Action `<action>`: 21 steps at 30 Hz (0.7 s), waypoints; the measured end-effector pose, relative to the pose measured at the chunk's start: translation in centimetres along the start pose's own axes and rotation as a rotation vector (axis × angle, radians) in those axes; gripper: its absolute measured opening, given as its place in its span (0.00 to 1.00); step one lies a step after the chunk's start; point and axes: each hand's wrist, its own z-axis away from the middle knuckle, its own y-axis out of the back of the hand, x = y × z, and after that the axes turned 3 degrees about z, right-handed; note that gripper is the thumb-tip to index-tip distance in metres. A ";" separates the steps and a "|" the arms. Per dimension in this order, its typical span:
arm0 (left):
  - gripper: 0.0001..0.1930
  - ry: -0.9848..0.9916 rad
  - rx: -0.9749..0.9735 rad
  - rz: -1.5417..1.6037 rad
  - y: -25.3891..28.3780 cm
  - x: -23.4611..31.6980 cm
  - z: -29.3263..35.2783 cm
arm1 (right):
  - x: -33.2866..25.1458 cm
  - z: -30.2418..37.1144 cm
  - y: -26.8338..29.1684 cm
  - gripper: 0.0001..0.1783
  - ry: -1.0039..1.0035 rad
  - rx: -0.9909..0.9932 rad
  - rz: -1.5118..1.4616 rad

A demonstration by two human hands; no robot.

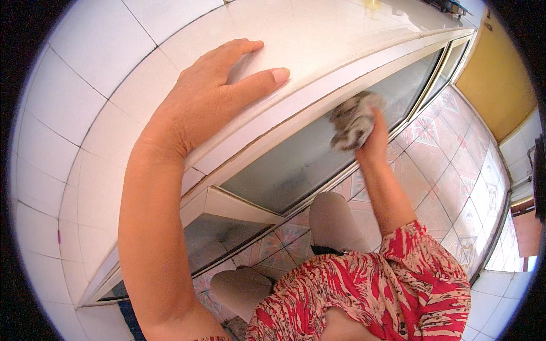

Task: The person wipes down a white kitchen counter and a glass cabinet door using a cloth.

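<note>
My left hand (213,94) rests on the pale countertop (318,34), fingers spread and thumb stretched toward the front edge, holding nothing. Lower and to the right, my right hand (375,136) grips a crumpled grey-and-white cloth (355,122). The cloth lies against the glass panel (284,165) of the cabinet front under the counter, and slight blur softens its outline. My right fingers are mostly hidden behind the bunched cloth.
Below the counter, a light-framed cabinet door (242,203) juts out near my legs. Patterned floor tiles (432,153) spread to the right, with a yellow door (495,74) beyond. White wall tiles (74,62) line the left. Dark items (449,7) stand at the counter's far end.
</note>
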 end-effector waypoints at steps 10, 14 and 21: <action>0.33 0.005 -0.033 0.036 0.5 1.0 -0.7 | 7.2 14.4 -6.1 0.32 -0.257 -0.436 0.222; 0.32 0.037 -0.023 0.029 0.6 1.1 -0.8 | 7.6 15.5 -6.6 0.29 -0.305 -0.656 0.470; 0.31 0.026 -0.045 0.079 0.8 1.5 -1.0 | 8.5 9.5 -0.6 0.20 0.644 -0.997 1.179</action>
